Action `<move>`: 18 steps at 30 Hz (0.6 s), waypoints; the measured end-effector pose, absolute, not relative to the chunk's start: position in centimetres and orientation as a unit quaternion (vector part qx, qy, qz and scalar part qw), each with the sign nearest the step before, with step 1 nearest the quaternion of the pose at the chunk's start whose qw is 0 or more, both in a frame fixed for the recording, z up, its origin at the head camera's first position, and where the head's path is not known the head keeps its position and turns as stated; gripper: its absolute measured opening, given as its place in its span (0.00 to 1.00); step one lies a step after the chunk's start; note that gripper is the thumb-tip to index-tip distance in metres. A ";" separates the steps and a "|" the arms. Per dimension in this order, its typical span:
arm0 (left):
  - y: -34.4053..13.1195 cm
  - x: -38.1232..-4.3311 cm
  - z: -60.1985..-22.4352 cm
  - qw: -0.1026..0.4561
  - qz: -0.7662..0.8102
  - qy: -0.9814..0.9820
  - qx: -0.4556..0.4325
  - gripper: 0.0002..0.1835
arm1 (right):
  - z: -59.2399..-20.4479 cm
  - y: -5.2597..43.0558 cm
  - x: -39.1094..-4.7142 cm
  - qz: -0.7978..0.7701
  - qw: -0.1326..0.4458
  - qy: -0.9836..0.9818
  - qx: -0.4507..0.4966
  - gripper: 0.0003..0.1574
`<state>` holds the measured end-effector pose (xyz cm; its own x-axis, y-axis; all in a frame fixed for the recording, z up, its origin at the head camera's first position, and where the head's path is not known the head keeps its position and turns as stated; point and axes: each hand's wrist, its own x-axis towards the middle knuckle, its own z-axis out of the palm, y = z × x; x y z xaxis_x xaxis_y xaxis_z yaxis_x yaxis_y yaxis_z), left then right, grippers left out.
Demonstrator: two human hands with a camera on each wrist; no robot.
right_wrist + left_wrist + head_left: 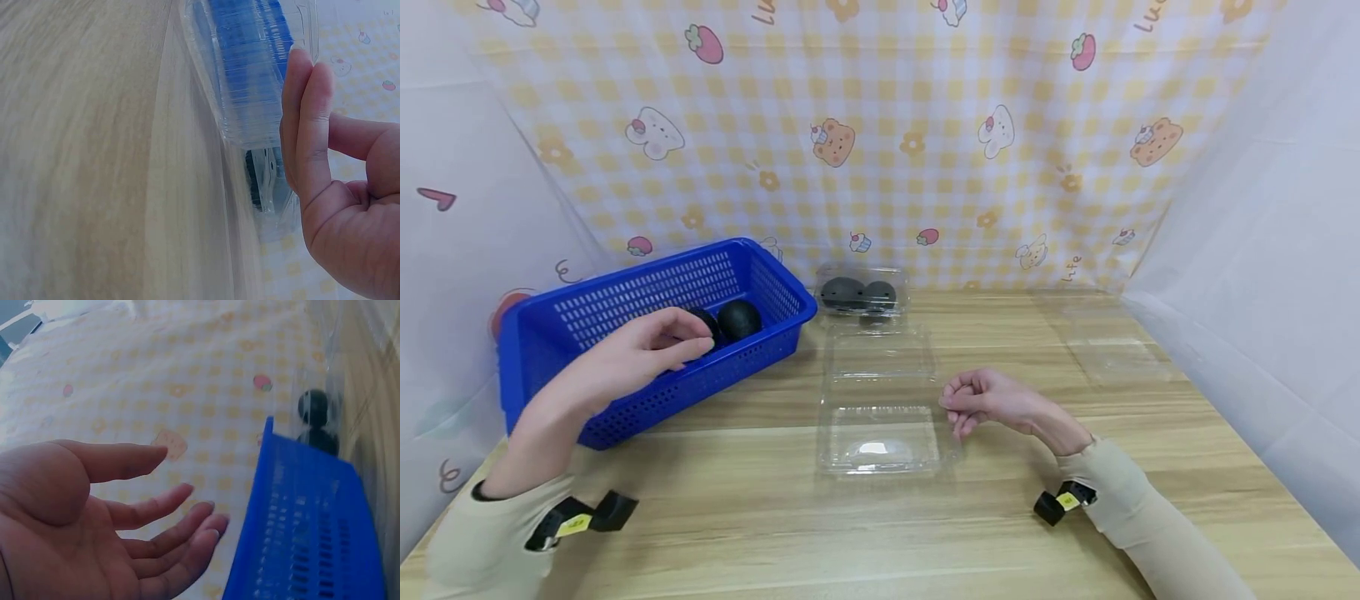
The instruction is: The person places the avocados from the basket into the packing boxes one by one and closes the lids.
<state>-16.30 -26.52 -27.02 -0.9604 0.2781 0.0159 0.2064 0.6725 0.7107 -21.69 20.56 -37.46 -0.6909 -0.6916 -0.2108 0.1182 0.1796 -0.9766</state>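
My left hand [651, 346] hovers over the near rim of a blue plastic basket [700, 379], fingers loosely bent and nothing between them. Just beyond its fingertips, a round black ball [740, 320] lies in the basket, with a second one partly hidden by the hand. A clear plastic clamshell box [880, 437] lies on the table with its lid unfolded to the back. At its right edge is my right hand [992, 402], fingertips by the rim. In the right wrist view, two fingers [314, 125] look straight; the thumb tip is hidden behind them.
Behind the unfolded box stands another clear box [862, 292] with several dark round things inside. More clear plastic packaging [1105, 342] lies at the back right. A checked curtain [917, 192] hangs along the back of the wooden table [760, 517].
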 end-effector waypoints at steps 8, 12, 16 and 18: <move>-29.9 -16.7 -26.9 0.063 0.318 0.939 0.116 0.23 | -37.4 20.6 -21.7 -0.608 0.335 0.688 -0.210 0.12; -31.4 -16.9 -27.2 0.083 0.308 0.942 0.103 0.25 | -37.4 20.5 -21.6 -0.608 0.336 0.688 -0.211 0.12; -32.5 -16.9 -27.5 0.095 0.286 0.950 0.086 0.28 | -37.4 20.5 -21.6 -0.608 0.337 0.687 -0.213 0.10; -33.1 -16.9 -27.6 0.105 0.272 0.953 0.080 0.31 | -37.3 20.6 -21.7 -0.607 0.338 0.686 -0.215 0.11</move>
